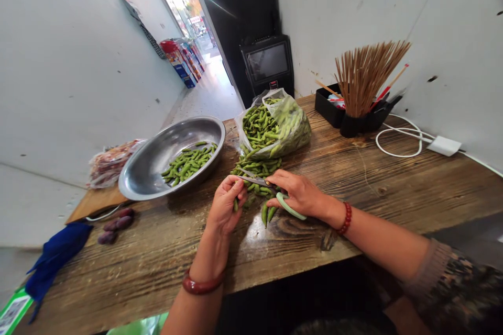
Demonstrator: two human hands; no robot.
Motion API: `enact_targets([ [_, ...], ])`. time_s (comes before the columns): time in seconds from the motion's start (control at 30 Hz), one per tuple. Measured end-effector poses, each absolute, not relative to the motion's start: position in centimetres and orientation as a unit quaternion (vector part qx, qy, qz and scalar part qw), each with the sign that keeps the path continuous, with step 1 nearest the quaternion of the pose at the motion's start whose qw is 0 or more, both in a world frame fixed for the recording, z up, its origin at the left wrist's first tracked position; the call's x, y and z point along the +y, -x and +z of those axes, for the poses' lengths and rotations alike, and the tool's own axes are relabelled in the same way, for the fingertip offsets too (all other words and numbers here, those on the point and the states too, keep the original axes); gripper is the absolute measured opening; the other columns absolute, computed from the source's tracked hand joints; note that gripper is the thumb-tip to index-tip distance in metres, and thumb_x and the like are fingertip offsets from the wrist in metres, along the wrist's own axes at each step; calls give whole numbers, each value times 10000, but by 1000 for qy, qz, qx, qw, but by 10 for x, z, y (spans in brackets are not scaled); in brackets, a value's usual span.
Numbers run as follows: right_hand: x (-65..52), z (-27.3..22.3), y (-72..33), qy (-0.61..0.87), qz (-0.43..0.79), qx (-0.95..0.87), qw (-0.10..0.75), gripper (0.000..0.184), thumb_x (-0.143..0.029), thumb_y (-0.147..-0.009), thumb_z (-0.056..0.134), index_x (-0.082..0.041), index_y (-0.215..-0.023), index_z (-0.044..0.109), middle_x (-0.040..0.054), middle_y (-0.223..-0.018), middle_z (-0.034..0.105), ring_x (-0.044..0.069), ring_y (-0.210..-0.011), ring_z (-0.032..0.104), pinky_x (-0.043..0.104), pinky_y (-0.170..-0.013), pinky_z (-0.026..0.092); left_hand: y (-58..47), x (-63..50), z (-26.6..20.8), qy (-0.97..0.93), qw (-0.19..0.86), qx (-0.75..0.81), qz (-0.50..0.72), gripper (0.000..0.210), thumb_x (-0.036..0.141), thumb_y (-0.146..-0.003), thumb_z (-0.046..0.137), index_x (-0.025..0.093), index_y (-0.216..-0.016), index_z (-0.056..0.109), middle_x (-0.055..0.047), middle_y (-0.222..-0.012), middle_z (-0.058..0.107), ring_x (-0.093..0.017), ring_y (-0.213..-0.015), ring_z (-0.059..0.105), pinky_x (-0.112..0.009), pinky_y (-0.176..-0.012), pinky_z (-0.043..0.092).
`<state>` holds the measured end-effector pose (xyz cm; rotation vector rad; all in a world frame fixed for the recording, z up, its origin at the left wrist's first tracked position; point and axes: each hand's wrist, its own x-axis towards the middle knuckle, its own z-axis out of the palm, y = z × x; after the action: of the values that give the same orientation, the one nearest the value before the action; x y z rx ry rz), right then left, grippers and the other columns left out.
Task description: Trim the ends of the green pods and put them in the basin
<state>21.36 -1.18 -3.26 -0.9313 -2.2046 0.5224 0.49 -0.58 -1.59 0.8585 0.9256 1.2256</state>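
Note:
My right hand [296, 192] is closed around scissors [291, 206] with pale green handles; their blades point left, toward my left fingertips. Between the fingers of my left hand [226, 203] a green soybean pod [236, 204] is pinched, partly hidden by them. Loose soybean pods [257, 168] lie heaped on the table just beyond both hands, and a few more sit below the scissors. Behind that heap, a clear plastic bag [296, 133] full of pods lies with its mouth toward me. A steel basin [145, 167] to the left holds a small pile of pods.
Purple-red potatoes or similar roots [118, 223] and a blue cloth [63, 246] are at the left of the wooden table [165, 267]. A bagged bundle [112, 162] sits behind the basin. Wooden skewers [363, 78] stand in a black holder at right, beside a white cable with an adapter [444, 145].

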Motion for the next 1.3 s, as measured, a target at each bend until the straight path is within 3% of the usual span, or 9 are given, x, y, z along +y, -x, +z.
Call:
enact_targets([
  [0.43,-8,-39,-213,358,185,-847,345,353,-363,-846,670,-170,-1128,583,79,-975,611,190,-852,602,289,-744,492,-3,-6,-12,-354,658,393,535,299,242,-658,805,161,-748,531,52,-615,520,-13,-424,347,-108,-354,264],
  [0.63,-4,-40,-218,376,151,-844,351,386,-405,-863,640,-153,-1149,581,87,-985,621,199,-861,611,291,-747,490,9,-7,2,-351,609,401,588,228,185,-674,748,160,-729,528,33,-667,567,-9,-432,355,-101,-355,263],
  [0.83,-8,-35,-220,402,132,-840,341,468,-439,-850,648,-200,-1241,552,67,-1032,637,194,-863,629,271,-699,485,41,10,52,-428,413,490,638,140,120,-633,660,152,-741,576,25,-656,580,-33,-418,411,-133,-348,256],
  [0.93,-8,-37,-220,388,136,-840,353,436,-421,-848,656,-195,-1212,573,73,-1054,636,193,-882,630,272,-730,491,67,39,73,-455,267,549,648,73,80,-682,576,140,-720,561,55,-555,506,-40,-402,417,-137,-372,265],
  [1.03,-6,-39,-220,388,137,-836,364,420,-390,-855,654,-181,-1210,574,80,-1047,637,194,-874,626,281,-738,496,95,68,83,-472,131,639,593,103,90,-764,530,95,-852,583,75,-519,459,-46,-426,427,-149,-473,344],
  [1.13,-6,-39,-220,398,135,-831,365,411,-380,-858,652,-185,-1212,576,80,-1034,637,191,-867,625,279,-730,497,114,80,85,-588,37,700,403,340,221,-740,668,94,-1050,607,-53,-884,665,-153,-725,602,-293,-725,487],
  [1.2,-6,-38,-221,403,132,-830,361,404,-372,-857,655,-183,-1206,580,78,-1032,638,193,-873,627,276,-730,495,114,75,82,-650,-22,699,298,435,282,-707,710,122,-1102,624,-114,-1100,655,-237,-940,609,-362,-875,465],
  [1.3,-7,-37,-220,404,132,-831,359,399,-369,-856,657,-178,-1198,583,71,-1013,642,188,-856,627,271,-725,493,96,49,73,-696,-20,668,261,323,339,-812,582,146,-1056,669,-99,-1024,682,-237,-902,632,-363,-841,483],
])
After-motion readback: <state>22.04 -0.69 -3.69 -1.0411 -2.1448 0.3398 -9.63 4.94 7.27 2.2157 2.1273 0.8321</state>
